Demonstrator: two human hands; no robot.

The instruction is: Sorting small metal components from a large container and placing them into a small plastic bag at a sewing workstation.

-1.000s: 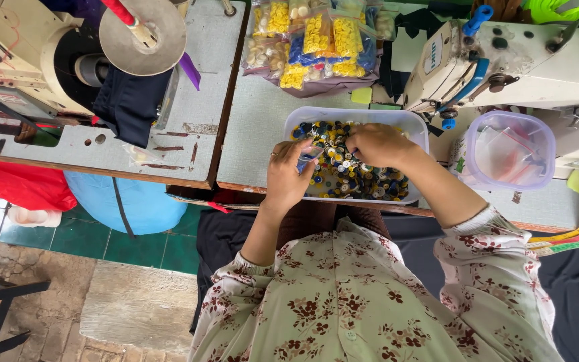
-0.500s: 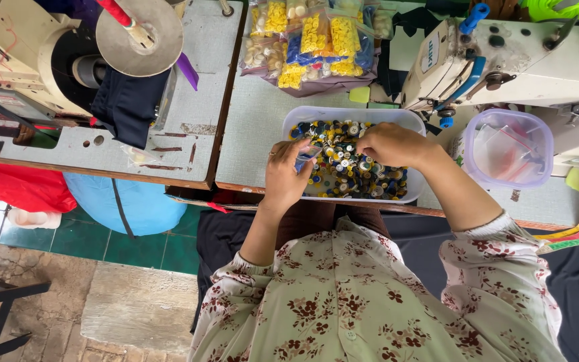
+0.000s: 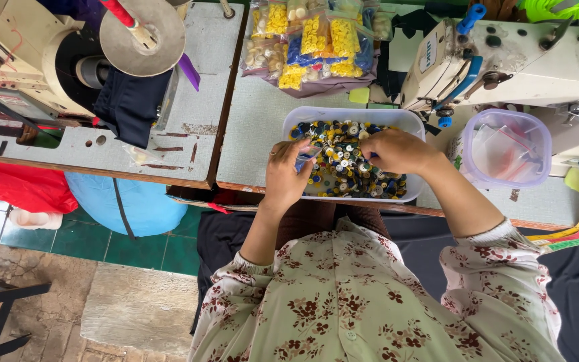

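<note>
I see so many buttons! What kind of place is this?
Probably a sewing workshop. Two sewing machines stand on the tables, a tray is full of mixed buttons, and bags of sorted buttons lie behind it.

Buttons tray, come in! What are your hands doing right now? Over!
Left hand and right hand both down in the white tray, picking among mixed buttons. Left pinches something small. Nothing blocking.

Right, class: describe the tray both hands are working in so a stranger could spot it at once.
Find the grey table between the two sewing machines. At its near edge sits a white tray, under the left hand and right hand. Unlike the round tub beside it, it is rectangular and full of mixed buttons.
</note>
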